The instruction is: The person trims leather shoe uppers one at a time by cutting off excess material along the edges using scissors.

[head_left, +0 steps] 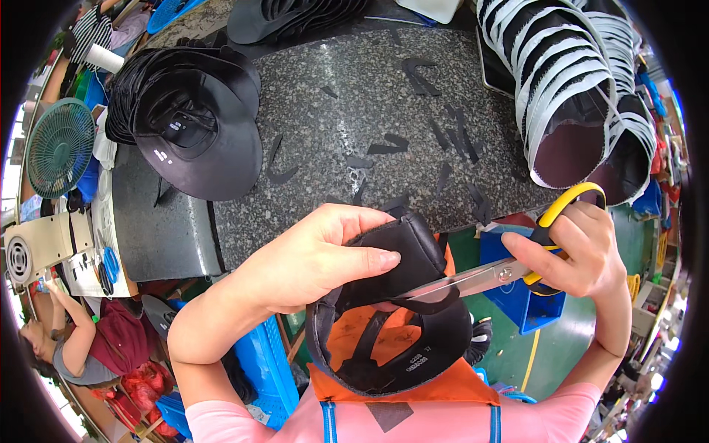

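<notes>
Low in the middle of the frame, a person's left hand point(317, 255) is clamped over the folded top of a black cap piece point(391, 310), thumb lying flat along its upper face and fingers curled over the far edge. That piece hangs in front of the person's orange apron point(443, 384), its rounded brim sagging toward the bottom of the frame and its open loop facing the viewer. From the right, the right hand point(583, 251) is closed through the yellow handles of a pair of scissors point(502, 273). Their long axis runs nearly level, tilting slightly down to the left, with the silver blades pointing left into the black fabric, where the tips are lost under the fold. Beyond the hands lies a speckled granite table point(354, 111), scattered with thin black offcuts point(443, 148). A stack of finished black caps point(192, 118) sits at the upper left, and a curved row of white-edged black pieces point(569, 81) fills the upper right. A green fan point(59, 148) stands at the left edge.
</notes>
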### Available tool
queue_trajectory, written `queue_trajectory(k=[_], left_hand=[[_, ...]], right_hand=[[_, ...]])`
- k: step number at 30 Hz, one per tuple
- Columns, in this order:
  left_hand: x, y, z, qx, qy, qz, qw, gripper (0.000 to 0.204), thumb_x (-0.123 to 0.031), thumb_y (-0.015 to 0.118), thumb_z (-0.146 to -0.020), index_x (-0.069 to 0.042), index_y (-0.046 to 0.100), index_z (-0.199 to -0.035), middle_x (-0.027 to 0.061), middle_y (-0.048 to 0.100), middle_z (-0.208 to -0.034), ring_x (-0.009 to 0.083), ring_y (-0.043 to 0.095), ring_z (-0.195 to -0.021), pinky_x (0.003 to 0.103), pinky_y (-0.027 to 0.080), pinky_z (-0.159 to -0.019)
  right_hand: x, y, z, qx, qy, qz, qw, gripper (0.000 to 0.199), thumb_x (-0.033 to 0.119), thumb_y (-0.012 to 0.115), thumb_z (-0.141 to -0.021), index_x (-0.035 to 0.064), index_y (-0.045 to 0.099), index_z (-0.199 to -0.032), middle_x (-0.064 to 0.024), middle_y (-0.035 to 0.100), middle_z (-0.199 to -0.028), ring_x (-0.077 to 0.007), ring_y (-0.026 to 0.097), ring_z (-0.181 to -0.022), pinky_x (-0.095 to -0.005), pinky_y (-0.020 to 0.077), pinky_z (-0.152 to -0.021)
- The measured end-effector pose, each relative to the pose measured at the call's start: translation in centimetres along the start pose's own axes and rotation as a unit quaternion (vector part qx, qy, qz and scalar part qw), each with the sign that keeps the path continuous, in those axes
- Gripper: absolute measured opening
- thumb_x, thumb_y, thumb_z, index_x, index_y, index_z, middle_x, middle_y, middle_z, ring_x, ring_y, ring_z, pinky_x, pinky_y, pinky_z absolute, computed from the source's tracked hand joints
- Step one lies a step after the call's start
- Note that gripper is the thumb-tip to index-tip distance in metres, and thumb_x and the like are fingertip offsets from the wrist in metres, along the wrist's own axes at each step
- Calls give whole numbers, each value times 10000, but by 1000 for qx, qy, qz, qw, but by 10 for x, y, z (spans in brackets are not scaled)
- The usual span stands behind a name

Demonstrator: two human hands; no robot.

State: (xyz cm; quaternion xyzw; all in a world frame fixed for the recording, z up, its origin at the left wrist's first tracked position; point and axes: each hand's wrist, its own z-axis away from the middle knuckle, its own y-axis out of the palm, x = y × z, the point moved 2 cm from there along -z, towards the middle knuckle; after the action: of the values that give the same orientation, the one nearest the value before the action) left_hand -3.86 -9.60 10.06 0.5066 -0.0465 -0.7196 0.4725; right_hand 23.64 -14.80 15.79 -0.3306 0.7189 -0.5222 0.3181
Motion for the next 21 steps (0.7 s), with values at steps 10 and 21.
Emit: queue_trajectory(k=[10, 21], left_hand=[[-4, 7, -1, 13, -13, -2, 1000, 284, -46, 569, -933, 57, 597, -1196, 97, 681, -1102, 124, 639, -973, 284, 529, -861], [-3, 6, -5, 70, -22, -38, 997, 293, -56, 569, -936, 68, 580, -1201, 94, 675, -1074, 130, 640, -962, 289, 532, -866]], right_hand=[[4, 2, -6, -23, -16, 2, 1000, 554, 234, 652, -502, 164, 738, -1044, 28, 291, -644, -110, 403, -490, -261, 308, -436], [4, 13, 1, -51, -60, -25, 997, 520, 256, 678, -493, 170, 741, -1003, 36, 332, -631, -106, 432, -485, -252, 317, -426]])
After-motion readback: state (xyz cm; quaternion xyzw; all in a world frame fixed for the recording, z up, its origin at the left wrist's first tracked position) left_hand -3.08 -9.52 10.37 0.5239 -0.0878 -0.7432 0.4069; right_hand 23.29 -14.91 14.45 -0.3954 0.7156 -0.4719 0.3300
